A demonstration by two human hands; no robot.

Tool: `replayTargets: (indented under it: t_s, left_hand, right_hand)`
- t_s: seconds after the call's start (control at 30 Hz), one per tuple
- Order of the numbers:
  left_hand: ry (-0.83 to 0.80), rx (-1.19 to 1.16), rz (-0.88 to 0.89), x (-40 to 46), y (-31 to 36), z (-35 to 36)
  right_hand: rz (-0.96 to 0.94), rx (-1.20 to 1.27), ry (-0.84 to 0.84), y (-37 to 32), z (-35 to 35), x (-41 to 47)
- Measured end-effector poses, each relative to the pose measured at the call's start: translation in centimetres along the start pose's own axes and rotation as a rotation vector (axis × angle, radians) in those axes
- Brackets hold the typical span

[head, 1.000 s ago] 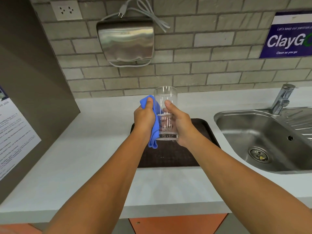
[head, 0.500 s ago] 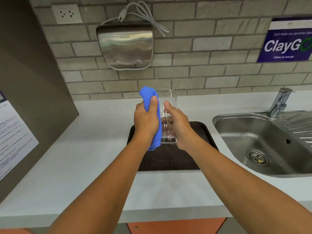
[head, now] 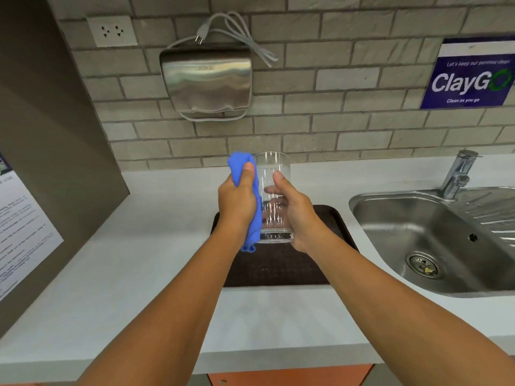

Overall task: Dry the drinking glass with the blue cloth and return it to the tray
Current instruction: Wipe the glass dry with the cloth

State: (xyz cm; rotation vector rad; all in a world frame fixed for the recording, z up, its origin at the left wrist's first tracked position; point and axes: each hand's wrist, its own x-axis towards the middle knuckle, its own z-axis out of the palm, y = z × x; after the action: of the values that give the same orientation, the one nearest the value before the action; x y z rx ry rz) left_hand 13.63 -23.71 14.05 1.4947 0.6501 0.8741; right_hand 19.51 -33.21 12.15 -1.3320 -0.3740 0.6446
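Observation:
A clear drinking glass (head: pixel 272 174) is held upright in the air above the dark brown tray (head: pixel 278 268). My right hand (head: pixel 295 213) grips the glass from the right side, fingers wrapped round its far wall. My left hand (head: pixel 237 199) holds the blue cloth (head: pixel 239 162) and presses it against the left wall of the glass. The cloth rises level with the rim and hangs down past the base. The tray lies on the white counter with nothing on it.
A steel sink (head: pixel 434 238) with a tap (head: pixel 457 174) sits to the right of the tray. A metal hand dryer (head: pixel 207 82) and a wall socket (head: pixel 111 30) are on the brick wall. A brown side panel (head: pixel 50 135) with a printed notice stands left.
The cloth in my left hand has slid up the left side of the glass, from near the base to the rim. The glass stays upright in my right hand.

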Motion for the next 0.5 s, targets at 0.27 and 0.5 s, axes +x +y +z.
replayTargets:
  t_s: [0.27,0.5]
  left_hand:
    - [-0.045,-0.098,-0.295,0.5,-0.7,-0.4]
    - [0.044,-0.101,-0.156,0.0,-1.1,0.3]
  right_hand:
    - [-0.072,0.059,0.108,0.5,-0.2,0.4]
    - [0.005,-0.108,0.138,0.5,0.4,0.5]
